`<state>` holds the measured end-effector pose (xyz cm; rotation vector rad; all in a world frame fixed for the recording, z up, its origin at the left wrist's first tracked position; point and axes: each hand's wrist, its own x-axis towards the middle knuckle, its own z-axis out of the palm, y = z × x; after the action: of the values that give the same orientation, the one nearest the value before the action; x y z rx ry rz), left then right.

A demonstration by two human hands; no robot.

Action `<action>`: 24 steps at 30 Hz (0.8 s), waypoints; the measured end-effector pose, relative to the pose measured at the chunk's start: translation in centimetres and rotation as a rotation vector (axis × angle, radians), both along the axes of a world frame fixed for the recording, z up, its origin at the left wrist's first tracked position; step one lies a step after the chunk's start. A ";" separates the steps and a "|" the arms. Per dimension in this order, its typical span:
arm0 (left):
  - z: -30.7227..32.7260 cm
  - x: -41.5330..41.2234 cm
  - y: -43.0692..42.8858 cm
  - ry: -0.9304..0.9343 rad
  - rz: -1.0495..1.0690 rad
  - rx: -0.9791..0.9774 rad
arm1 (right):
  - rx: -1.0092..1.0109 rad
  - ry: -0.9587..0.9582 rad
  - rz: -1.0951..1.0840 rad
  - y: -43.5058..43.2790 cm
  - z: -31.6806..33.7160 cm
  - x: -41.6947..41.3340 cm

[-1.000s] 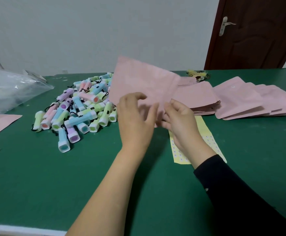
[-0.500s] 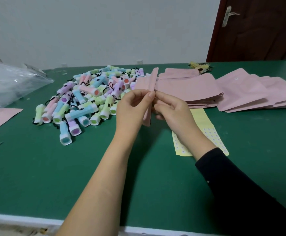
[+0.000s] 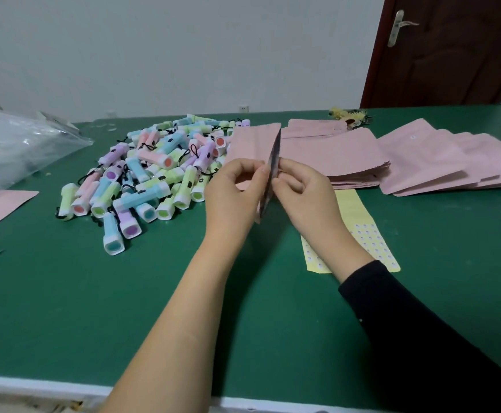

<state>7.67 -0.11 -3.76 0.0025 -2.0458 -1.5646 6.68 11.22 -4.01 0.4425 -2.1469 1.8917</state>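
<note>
1. The work in hand appears to be bagging: small pastel torches go into pink pouches, one at a time by the look of it.
2. The landmark is the torch pile (image 3: 154,171), a loose heap on the green table (image 3: 64,308).
3. The held pouch (image 3: 252,141) is lifted off the table just to the right of the torch pile, turned edge-on to the camera, with its far corner overlapping the heap's right fringe.
4. The left hand (image 3: 234,189) pinches the pouch wall nearer the pile between thumb and curled fingers.
5. The right hand (image 3: 303,189) pinches the wall farther from the pile in the same way. A narrow dark slit shows between the two walls, so the mouth is only just parting.
6. Nothing is inside the pouch as far as the slit shows, and no torch is in either hand.
7. Done so far, in my judgement: a pouch picked and its mouth started.
8. Left to do: widen the mouth, take a torch, drop it in, close up.
9. Farther right of the pile lie the pouch stack (image 3: 332,156) and a yellow sticker sheet (image 3: 368,239), the latter perhaps for sealing.
10. The heap is large, so most of the job seems to remain.
</note>
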 end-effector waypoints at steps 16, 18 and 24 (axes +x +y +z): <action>-0.8 0.6 1.7 0.149 0.138 -0.511 | 0.422 0.094 -0.296 0.6 1.8 0.5; -0.7 0.5 1.5 0.163 0.174 -0.536 | 0.278 0.001 -0.209 0.6 1.8 0.2; -0.8 0.7 2.0 0.152 0.141 -0.547 | -0.159 -0.275 0.120 0.0 1.5 0.1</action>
<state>8.39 1.84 -4.56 -0.1671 -2.2278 -0.8578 6.74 11.24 -2.50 0.2998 -2.1506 2.2881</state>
